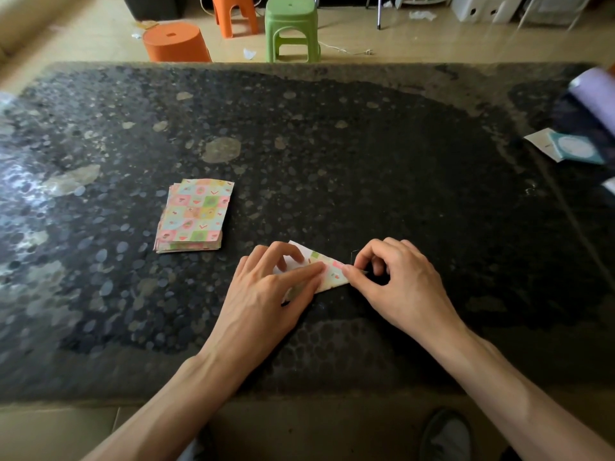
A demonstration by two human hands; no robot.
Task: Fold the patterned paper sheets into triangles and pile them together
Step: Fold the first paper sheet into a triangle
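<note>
On a dark speckled surface, a person's left hand presses its fingers flat on a partly folded patterned sheet, while the right hand pinches the sheet's right-hand corner between thumb and forefinger. A stack of unfolded patterned sheets lies apart to the left.

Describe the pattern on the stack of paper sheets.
The stack shows pastel pink, green, yellow and blue checks with small motifs; head view.
</note>
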